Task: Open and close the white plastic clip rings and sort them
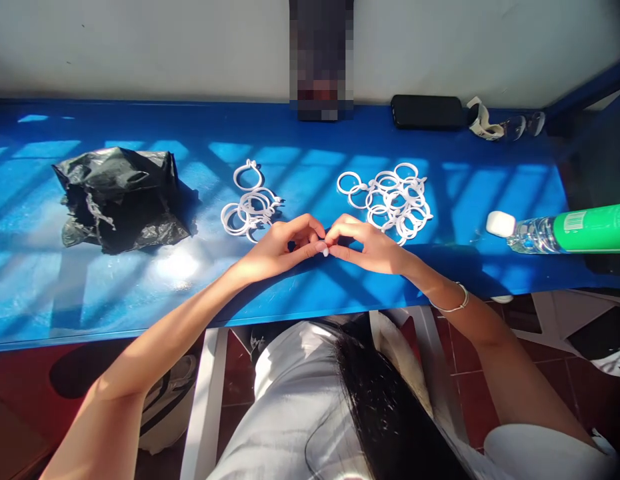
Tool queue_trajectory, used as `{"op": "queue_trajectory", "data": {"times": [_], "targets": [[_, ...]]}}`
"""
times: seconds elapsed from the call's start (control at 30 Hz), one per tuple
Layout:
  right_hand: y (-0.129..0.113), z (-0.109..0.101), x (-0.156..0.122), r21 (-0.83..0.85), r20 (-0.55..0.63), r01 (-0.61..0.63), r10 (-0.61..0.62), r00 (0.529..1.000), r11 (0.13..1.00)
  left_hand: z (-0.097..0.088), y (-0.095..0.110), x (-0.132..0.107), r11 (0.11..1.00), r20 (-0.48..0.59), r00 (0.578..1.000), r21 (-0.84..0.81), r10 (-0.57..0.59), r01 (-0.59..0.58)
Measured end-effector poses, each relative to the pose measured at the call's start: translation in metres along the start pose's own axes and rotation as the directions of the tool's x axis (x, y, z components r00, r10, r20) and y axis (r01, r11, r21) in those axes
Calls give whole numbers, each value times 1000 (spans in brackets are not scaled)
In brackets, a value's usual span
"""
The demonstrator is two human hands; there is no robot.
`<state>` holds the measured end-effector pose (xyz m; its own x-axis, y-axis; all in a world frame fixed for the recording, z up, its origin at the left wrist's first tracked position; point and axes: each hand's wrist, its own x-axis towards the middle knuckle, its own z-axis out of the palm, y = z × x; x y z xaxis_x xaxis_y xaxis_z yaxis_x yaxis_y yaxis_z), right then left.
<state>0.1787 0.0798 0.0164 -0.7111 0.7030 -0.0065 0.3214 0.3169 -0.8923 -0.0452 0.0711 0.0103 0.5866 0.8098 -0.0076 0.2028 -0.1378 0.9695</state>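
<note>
My left hand (299, 241) and my right hand (363, 243) meet fingertip to fingertip above the front part of the blue table. Both are closed in a pinch. A small white bit (325, 253) shows at the fingertips; whether it is a held piece or a fingernail I cannot tell. Just beyond my left hand lies a small group of white curtain rings (239, 220) with little eyelets. Past my right hand spreads a larger pile of white curtain rings (396, 200), overlapping one another.
A crumpled black plastic bag (120, 200) sits on the left of the blue table (300, 293). A black phone (427, 112) and glasses (515, 127) lie along the back edge. At the right, a clear bottle (535, 235) with a green label lies on its side. A blurred dark object (320, 60) stands at the back.
</note>
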Motion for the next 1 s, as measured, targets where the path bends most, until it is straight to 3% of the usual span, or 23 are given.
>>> {"op": "queue_trajectory", "data": {"times": [0.23,0.4,0.53,0.63,0.7,0.8,0.9,0.93,1.0], "targets": [[-2,2,3,255,127,-33,1,992,966,4,2,5,990,128,991,-127,-40,56],[-1,7,4,548,215,-109,-13,977,829,7,1,6,939,242,970,-337,9,75],[5,12,3,676,230,-161,1,973,719,13,-6,5,879,215,977,-462,-19,119],[8,12,2,694,158,-114,4,987,711,16,-12,5,821,165,986,-566,23,75],[9,9,2,652,134,-94,7,991,752,13,-13,4,835,147,989,-548,26,60],[9,2,2,514,38,-22,4,999,858,3,-8,2,925,60,998,-379,-18,40],[10,-8,3,56,-251,55,-39,967,997,-9,-3,3,996,-133,988,-39,73,-79],[11,-12,4,-147,-342,28,-77,937,989,-13,-3,4,985,-184,972,116,146,-126],[14,-20,5,-464,-451,-83,-155,879,882,-19,-6,5,885,-232,930,436,283,-161]]}}
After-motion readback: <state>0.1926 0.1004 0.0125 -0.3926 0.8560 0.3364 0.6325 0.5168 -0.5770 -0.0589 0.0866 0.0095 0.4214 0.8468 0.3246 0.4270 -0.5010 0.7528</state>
